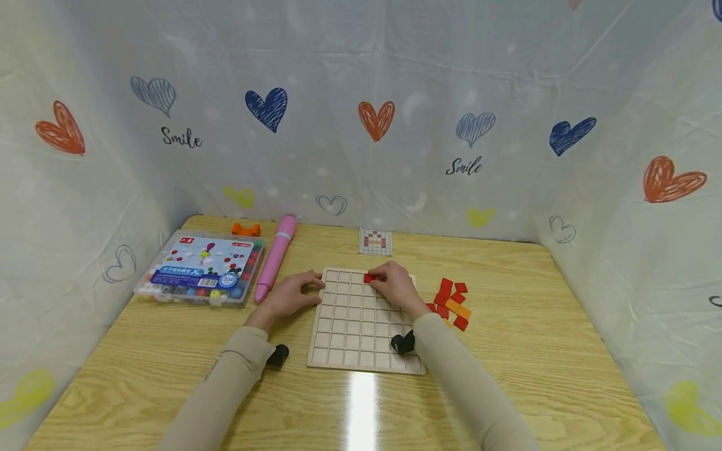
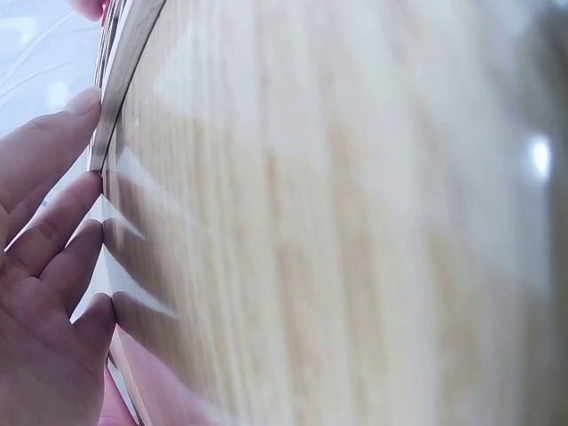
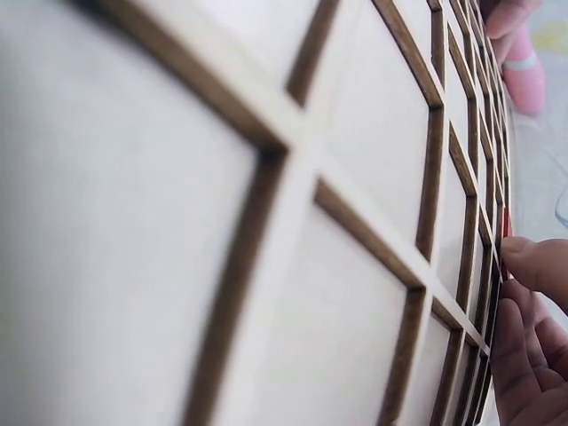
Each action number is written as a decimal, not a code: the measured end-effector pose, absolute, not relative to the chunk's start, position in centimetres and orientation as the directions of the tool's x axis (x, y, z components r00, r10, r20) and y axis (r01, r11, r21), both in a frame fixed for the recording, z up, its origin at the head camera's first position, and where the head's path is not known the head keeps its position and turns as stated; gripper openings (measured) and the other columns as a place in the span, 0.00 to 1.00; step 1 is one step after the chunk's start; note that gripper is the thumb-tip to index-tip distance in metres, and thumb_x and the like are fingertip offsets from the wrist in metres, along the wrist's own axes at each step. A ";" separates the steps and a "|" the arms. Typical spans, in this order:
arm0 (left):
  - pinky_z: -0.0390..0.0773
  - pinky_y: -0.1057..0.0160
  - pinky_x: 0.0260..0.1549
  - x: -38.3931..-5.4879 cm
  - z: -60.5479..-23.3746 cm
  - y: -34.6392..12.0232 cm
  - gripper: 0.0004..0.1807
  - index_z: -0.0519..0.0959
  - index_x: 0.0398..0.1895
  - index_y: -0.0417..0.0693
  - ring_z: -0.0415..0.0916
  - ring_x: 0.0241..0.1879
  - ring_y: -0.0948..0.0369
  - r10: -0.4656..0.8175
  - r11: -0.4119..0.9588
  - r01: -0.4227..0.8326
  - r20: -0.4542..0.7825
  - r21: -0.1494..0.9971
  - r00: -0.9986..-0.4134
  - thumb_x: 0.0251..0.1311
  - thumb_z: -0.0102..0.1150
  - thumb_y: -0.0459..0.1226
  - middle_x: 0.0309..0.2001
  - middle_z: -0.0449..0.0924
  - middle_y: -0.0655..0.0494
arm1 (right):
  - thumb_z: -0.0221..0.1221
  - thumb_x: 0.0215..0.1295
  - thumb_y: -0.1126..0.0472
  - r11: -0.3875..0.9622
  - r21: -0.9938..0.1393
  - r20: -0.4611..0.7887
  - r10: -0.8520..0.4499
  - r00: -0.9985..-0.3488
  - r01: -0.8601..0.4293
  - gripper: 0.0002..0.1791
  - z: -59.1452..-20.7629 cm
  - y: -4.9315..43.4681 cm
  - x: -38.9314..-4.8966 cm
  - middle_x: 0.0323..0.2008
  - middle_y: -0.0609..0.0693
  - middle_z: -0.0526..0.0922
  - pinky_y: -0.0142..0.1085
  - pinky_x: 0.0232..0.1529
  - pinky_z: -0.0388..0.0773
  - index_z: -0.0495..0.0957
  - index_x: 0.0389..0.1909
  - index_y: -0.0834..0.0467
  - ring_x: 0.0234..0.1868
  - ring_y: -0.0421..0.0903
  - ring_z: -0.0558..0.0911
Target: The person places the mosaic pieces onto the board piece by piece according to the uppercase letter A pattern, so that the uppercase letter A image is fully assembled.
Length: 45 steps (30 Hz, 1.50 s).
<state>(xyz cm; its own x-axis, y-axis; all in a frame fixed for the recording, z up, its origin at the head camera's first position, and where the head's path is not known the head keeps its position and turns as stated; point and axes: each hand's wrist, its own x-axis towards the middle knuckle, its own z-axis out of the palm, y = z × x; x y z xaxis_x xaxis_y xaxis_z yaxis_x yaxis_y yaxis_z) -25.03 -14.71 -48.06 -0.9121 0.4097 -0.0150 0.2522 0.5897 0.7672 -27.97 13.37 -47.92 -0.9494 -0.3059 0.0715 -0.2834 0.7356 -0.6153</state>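
A pale wooden grid board lies on the table, its square cells edged by raised strips. At its far row, my right hand pinches a red square tile between thumb and fingers, low over a cell. In the right wrist view only a thin red sliver of that tile shows by the thumb. My left hand rests at the board's left edge; in the left wrist view its fingers are spread, with the thumb tip against the wooden side.
Several loose red and orange tiles lie right of the board, partly behind the right forearm. A small pattern card sits at the back. To the left are a pink cylinder, a clear case of coloured balls and an orange piece.
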 end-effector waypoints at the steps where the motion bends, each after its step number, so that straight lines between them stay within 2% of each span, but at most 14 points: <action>1: 0.56 0.41 0.75 -25.0 -48.0 -14.7 0.18 0.81 0.56 0.41 0.55 0.76 0.42 0.409 0.589 0.251 -0.015 0.768 -0.912 0.63 0.65 0.34 0.71 0.69 0.43 | 0.64 0.67 0.63 0.728 -0.625 0.074 -0.303 -0.950 -0.281 0.17 -47.9 13.4 -27.9 0.50 0.58 0.82 0.48 0.55 0.80 0.84 0.55 0.61 0.51 0.54 0.80; 5: 0.56 0.41 0.75 -25.0 -48.0 -14.7 0.18 0.81 0.56 0.40 0.55 0.76 0.42 0.409 0.589 0.251 -0.015 0.769 -0.913 0.63 0.65 0.34 0.71 0.69 0.43 | 0.63 0.68 0.63 0.681 -0.689 0.083 -0.269 -0.960 -0.250 0.17 -47.9 13.6 -27.5 0.50 0.57 0.82 0.49 0.55 0.80 0.83 0.56 0.61 0.51 0.54 0.81; 14: 0.54 0.42 0.76 -25.1 -48.2 -14.8 0.18 0.82 0.56 0.41 0.55 0.76 0.42 0.410 0.585 0.250 -0.015 0.772 -0.912 0.63 0.66 0.34 0.71 0.69 0.43 | 0.62 0.70 0.58 0.578 -0.812 0.011 -0.116 -0.993 -0.077 0.20 -47.1 15.2 -25.1 0.56 0.54 0.81 0.48 0.58 0.80 0.81 0.60 0.55 0.55 0.52 0.82; 23: 0.54 0.41 0.75 -25.0 -47.9 -15.0 0.18 0.81 0.55 0.39 0.54 0.76 0.40 0.411 0.573 0.254 -0.004 0.779 -0.912 0.63 0.65 0.33 0.71 0.69 0.41 | 0.64 0.68 0.58 0.527 -0.850 -0.006 -0.016 -1.000 -0.004 0.20 -46.8 18.1 -21.5 0.53 0.54 0.82 0.45 0.58 0.80 0.81 0.60 0.55 0.53 0.49 0.81; 28: 0.54 0.42 0.76 -25.0 -47.9 -14.9 0.18 0.81 0.56 0.40 0.54 0.76 0.41 0.412 0.572 0.250 -0.011 0.781 -0.911 0.63 0.65 0.33 0.71 0.70 0.42 | 0.64 0.68 0.59 0.512 -0.858 -0.014 0.032 -0.999 0.028 0.20 -47.2 20.1 -19.4 0.54 0.54 0.82 0.39 0.58 0.81 0.80 0.60 0.57 0.54 0.49 0.81; 32: 0.54 0.42 0.76 -25.0 -48.0 -14.7 0.18 0.81 0.56 0.41 0.54 0.76 0.42 0.405 0.576 0.238 -0.021 0.782 -0.914 0.63 0.65 0.33 0.71 0.69 0.43 | 0.63 0.69 0.59 0.531 -0.847 0.007 0.064 -0.998 0.028 0.21 -47.1 21.8 -17.9 0.54 0.56 0.82 0.28 0.55 0.79 0.79 0.61 0.58 0.55 0.50 0.81; 36: 0.54 0.42 0.76 -25.2 -48.0 -14.6 0.17 0.82 0.55 0.41 0.54 0.76 0.42 0.405 0.579 0.240 -0.019 0.779 -0.914 0.63 0.65 0.34 0.71 0.69 0.44 | 0.61 0.71 0.55 0.536 -0.841 -0.009 0.116 -0.993 0.070 0.23 -46.8 23.7 -16.6 0.58 0.56 0.81 0.18 0.51 0.74 0.77 0.64 0.58 0.57 0.50 0.80; 41: 0.54 0.42 0.76 -25.3 -48.1 -14.7 0.17 0.82 0.55 0.41 0.54 0.76 0.41 0.409 0.581 0.251 -0.011 0.774 -0.912 0.63 0.66 0.34 0.71 0.70 0.43 | 0.58 0.73 0.52 0.519 -0.845 -0.044 0.172 -0.984 0.128 0.26 -46.2 26.2 -15.7 0.64 0.56 0.77 0.15 0.48 0.72 0.74 0.67 0.57 0.57 0.44 0.77; 45: 0.53 0.43 0.76 -25.2 -48.1 -14.8 0.18 0.82 0.55 0.41 0.54 0.76 0.42 0.404 0.583 0.244 -0.016 0.775 -0.915 0.62 0.66 0.34 0.71 0.70 0.43 | 0.58 0.73 0.52 0.544 -0.825 -0.056 0.194 -0.979 0.155 0.26 -46.0 28.0 -15.6 0.65 0.57 0.76 0.14 0.46 0.71 0.72 0.69 0.57 0.55 0.38 0.76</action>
<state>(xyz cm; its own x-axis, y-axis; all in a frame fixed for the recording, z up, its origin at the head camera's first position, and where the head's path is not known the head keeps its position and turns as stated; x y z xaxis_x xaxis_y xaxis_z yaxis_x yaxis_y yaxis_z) -25.18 -14.76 -48.08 -0.9146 0.4040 -0.0160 0.2441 0.5833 0.7747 -15.57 27.97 -46.02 -0.9794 0.1940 -0.0556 0.1545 0.5437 -0.8249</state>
